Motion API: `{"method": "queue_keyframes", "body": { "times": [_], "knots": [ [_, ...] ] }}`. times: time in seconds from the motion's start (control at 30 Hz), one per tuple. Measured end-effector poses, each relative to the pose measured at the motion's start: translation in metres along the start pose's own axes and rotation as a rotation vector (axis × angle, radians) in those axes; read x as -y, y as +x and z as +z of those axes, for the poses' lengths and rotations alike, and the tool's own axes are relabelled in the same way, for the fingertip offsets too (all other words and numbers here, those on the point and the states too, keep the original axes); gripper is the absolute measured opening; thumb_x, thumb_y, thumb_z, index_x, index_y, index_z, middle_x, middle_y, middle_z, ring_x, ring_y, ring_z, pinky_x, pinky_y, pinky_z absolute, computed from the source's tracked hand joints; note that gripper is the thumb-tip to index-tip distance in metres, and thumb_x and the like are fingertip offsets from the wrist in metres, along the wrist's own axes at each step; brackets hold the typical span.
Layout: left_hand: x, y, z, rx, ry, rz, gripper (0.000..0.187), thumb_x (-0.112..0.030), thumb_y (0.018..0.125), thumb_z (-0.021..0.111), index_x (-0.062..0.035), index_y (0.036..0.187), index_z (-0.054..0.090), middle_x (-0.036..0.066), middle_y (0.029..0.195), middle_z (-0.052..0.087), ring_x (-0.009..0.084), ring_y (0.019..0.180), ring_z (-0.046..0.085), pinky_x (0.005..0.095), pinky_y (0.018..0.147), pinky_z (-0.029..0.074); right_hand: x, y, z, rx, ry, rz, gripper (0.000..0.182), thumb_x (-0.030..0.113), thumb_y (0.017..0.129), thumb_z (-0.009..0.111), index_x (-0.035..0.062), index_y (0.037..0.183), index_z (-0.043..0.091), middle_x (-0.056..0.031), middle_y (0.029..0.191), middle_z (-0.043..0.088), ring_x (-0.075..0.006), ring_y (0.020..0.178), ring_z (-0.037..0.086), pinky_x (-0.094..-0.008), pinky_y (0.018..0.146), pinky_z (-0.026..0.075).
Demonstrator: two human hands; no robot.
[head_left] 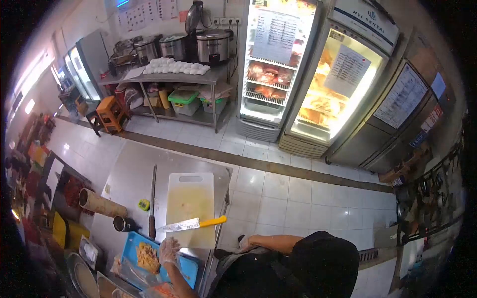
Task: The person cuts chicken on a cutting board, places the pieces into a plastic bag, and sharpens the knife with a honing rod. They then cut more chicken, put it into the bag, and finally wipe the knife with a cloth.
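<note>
My left hand [170,250], in a clear plastic glove, is over the blue tray's edge beside the cutting board, fingers apart and apparently holding nothing. A brownish, meat-like slab [148,258] lies in the blue tray [130,240] to its left, partly beside clear plastic. My right hand [245,243] is close to my body near the table's right edge; its fingers are too small and hidden to read. A knife [194,224] with a yellow handle rests across the white cutting board [190,198]. Left of the board lies a sharpening steel [153,198] with a brown handle.
A small yellow-green gadget [144,204], a dark cup [124,224] and a beige cylinder [102,202] stand on the steel table [131,171]. Metal containers [82,273] crowd the lower left. Across the tiled floor are a steel bench [154,78] and two lit display fridges [261,130].
</note>
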State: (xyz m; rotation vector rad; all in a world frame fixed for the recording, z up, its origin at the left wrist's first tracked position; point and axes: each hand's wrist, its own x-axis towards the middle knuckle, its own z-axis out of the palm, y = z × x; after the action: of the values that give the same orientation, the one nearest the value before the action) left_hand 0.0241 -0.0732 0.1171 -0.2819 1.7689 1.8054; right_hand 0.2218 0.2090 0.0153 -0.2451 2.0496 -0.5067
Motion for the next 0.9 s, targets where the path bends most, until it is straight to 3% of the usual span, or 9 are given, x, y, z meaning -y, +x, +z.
{"method": "queue_keyframes", "body": {
  "times": [0.03, 0.1, 0.17, 0.23, 0.33, 0.4, 0.47, 0.8, 0.9],
  "knots": [
    [0.001, 0.0, 0.002, 0.023, 0.25, 0.324, 0.029, -0.025, 0.085, 0.049, 0.0002, 0.098, 0.055, 0.012, 0.084, 0.061, 0.0193, 0.067, 0.06, 0.0303, 0.056, 0.05, -0.015, 0.014, 0.011, -0.041, 0.088, 0.029, 0.049, 0.046, 0.083, 0.039, 0.0055, 0.102, 0.06, -0.0145, 0.1, 0.061, -0.0304, 0.092, 0.055, -0.0393, 0.078, 0.042],
    [-0.014, -0.012, -0.003, 0.003, 1.335, 0.564, 0.028, -0.022, 0.087, 0.043, -0.0011, 0.101, 0.055, 0.009, 0.091, 0.061, 0.0169, 0.074, 0.061, 0.0317, 0.064, 0.05, -0.03, 0.012, 0.015, 0.022, 0.059, 0.009, 0.046, 0.043, 0.083, 0.041, 0.0058, 0.101, 0.061, -0.0144, 0.098, 0.061, -0.0296, 0.091, 0.055, -0.0388, 0.077, 0.043],
    [-0.048, -0.037, 0.007, -0.227, 0.834, 0.295, 0.029, -0.025, 0.087, 0.041, -0.0056, 0.102, 0.056, 0.009, 0.09, 0.06, 0.0211, 0.082, 0.059, 0.0342, 0.071, 0.048, -0.032, -0.001, -0.007, 0.07, 0.087, -0.069, 0.044, 0.041, 0.083, 0.043, 0.0054, 0.101, 0.061, -0.0157, 0.101, 0.06, -0.0292, 0.092, 0.055, -0.0382, 0.077, 0.042],
    [-0.081, -0.057, -0.017, -0.459, 1.421, 0.275, 0.031, -0.03, 0.086, 0.04, -0.0052, 0.093, 0.056, 0.013, 0.082, 0.06, 0.0279, 0.078, 0.058, 0.0374, 0.071, 0.047, -0.014, -0.034, -0.032, 0.159, 0.156, -0.214, 0.044, 0.041, 0.083, 0.043, 0.0053, 0.102, 0.061, -0.0163, 0.102, 0.06, -0.0284, 0.093, 0.055, -0.0378, 0.078, 0.042],
    [-0.032, 0.011, -0.123, -0.774, -0.2, 0.275, 0.025, -0.035, 0.081, 0.051, -0.0112, 0.09, 0.052, 0.006, 0.068, 0.052, 0.0213, 0.059, 0.05, 0.0353, 0.055, 0.042, -0.024, -0.033, -0.036, 0.203, 0.33, -0.264, 0.043, 0.04, 0.083, 0.044, 0.0052, 0.102, 0.06, -0.0167, 0.103, 0.059, -0.0274, 0.094, 0.055, -0.0373, 0.079, 0.042],
    [-0.04, 0.035, -0.184, -0.814, -0.482, 0.206, 0.018, -0.023, 0.074, 0.058, -0.0071, 0.083, 0.059, 0.011, 0.081, 0.062, 0.0244, 0.075, 0.061, 0.0381, 0.06, 0.05, -0.043, -0.027, -0.027, 0.194, 0.378, -0.169, 0.042, 0.04, 0.083, 0.045, 0.0054, 0.103, 0.06, -0.0162, 0.103, 0.059, -0.0271, 0.094, 0.055, -0.0371, 0.079, 0.042],
    [-0.049, 0.046, -0.217, -0.882, -0.692, 0.224, 0.022, -0.025, 0.076, 0.056, -0.0073, 0.089, 0.056, 0.011, 0.088, 0.058, 0.0247, 0.078, 0.059, 0.0398, 0.061, 0.049, -0.057, -0.018, -0.023, 0.174, 0.42, -0.08, 0.041, 0.039, 0.083, 0.045, 0.0055, 0.103, 0.06, -0.0157, 0.102, 0.06, -0.0268, 0.093, 0.055, -0.037, 0.079, 0.043],
    [-0.07, 0.153, -0.405, -1.07, -1.04, 0.246, 0.045, -0.035, 0.082, 0.05, -0.0082, 0.118, 0.042, 0.009, 0.121, 0.042, 0.0258, 0.091, 0.05, 0.0476, 0.067, 0.048, -0.058, 0.031, -0.026, -0.019, 0.569, 0.305, 0.037, 0.034, 0.084, 0.046, 0.006, 0.106, 0.058, -0.0134, 0.1, 0.06, -0.0253, 0.092, 0.056, -0.0361, 0.078, 0.044],
    [-0.033, 0.195, -0.432, -1.045, -0.122, -0.098, 0.037, -0.03, 0.081, 0.053, -0.0076, 0.11, 0.052, 0.011, 0.113, 0.051, 0.0254, 0.091, 0.055, 0.0448, 0.067, 0.05, -0.051, 0.032, -0.022, -0.049, 0.606, 0.38, 0.036, 0.033, 0.085, 0.046, 0.0061, 0.106, 0.057, -0.0127, 0.1, 0.06, -0.0248, 0.091, 0.056, -0.0358, 0.078, 0.045]
  ]
}}
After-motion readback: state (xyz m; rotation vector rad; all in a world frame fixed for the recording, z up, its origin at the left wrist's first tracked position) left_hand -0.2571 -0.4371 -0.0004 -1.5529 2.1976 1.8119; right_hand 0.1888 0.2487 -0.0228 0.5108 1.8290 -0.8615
